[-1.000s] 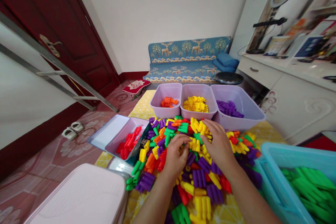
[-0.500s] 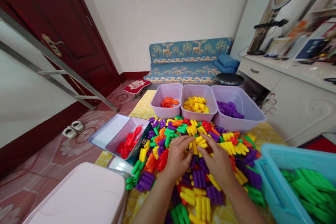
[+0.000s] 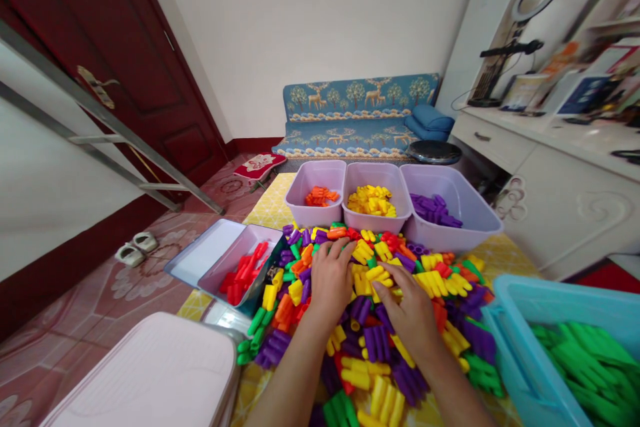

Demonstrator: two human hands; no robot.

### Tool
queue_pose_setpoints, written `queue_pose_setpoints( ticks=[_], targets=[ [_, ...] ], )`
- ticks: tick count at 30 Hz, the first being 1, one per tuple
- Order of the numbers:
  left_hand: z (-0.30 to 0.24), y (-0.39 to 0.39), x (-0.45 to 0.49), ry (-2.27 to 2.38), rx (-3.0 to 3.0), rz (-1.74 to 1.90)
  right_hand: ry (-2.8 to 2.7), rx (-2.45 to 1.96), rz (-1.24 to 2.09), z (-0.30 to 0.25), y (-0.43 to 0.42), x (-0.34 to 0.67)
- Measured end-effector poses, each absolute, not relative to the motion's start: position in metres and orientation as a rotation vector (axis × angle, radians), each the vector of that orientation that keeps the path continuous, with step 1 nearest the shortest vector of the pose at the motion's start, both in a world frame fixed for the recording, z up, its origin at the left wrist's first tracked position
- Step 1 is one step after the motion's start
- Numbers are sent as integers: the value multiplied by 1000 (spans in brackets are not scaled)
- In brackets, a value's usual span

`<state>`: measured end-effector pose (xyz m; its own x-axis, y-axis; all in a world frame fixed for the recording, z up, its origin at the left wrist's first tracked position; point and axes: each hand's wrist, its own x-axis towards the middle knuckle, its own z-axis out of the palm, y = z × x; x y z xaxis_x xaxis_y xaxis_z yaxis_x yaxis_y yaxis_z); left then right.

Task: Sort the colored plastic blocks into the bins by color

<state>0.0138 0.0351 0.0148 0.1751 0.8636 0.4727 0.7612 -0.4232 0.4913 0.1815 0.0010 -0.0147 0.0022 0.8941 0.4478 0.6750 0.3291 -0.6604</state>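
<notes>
The left hand [image 3: 333, 280] and right hand [image 3: 413, 310] are hanging apart over a mixed heap of plastic-looking pieces [image 3: 377, 344], fingers curving downward; whether either is gripping anything cannot be determined. A yellow piece [image 3: 379, 275] is lying between them, right at the right fingertips, so the right hand is sitting nearer. Its long axis appears to be running roughly left to right, though fingers are partly masking it. The heap's pieces are showing smooth, rounded tubes joined side by side. Three smooth-walled lilac bins [image 3: 315, 217] are standing in a row beyond, holding orange, yellow and purple pieces from left to right. A turquoise tub [image 3: 520, 353] on the near right is holding green pieces.
</notes>
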Motion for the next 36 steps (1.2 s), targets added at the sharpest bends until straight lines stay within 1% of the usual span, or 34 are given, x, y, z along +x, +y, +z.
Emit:
queue_pose_setpoints(
  ticks=[3,7,12,17,21,23,25,27,29,31,36],
  targets=[
    [10,39,12,1616,2169,1208,-1712,-1393,316,-15,0,180],
    [5,33,11,1464,1839,1458,-1610,-1316,273,-11,-3,180],
    [2,24,13,1219,1739,1397,-1587,-1295,194,2,-3,181],
    [-3,26,12,1124,2039,1310,-1626,-1293,544,5,-2,176],
    [-4,25,11,1101,2183,1260,-1569,-1281,625,4,-5,173],
    [-3,23,12,1136,2115,1299,-1418,-1267,689,8,-9,173],
    [-2,22,12,1160,2040,1334,-1125,-1216,681,18,-13,174],
    [0,21,12,1173,2015,1341,-804,-1062,572,32,-16,177],
    [0,21,13,1181,2020,1340,-607,-844,466,47,-18,183],
    [1,21,13,1180,2022,1339,-531,-716,462,57,-18,193],
    [1,22,13,1183,2030,1341,-510,-728,464,55,-17,215]
  ],
)
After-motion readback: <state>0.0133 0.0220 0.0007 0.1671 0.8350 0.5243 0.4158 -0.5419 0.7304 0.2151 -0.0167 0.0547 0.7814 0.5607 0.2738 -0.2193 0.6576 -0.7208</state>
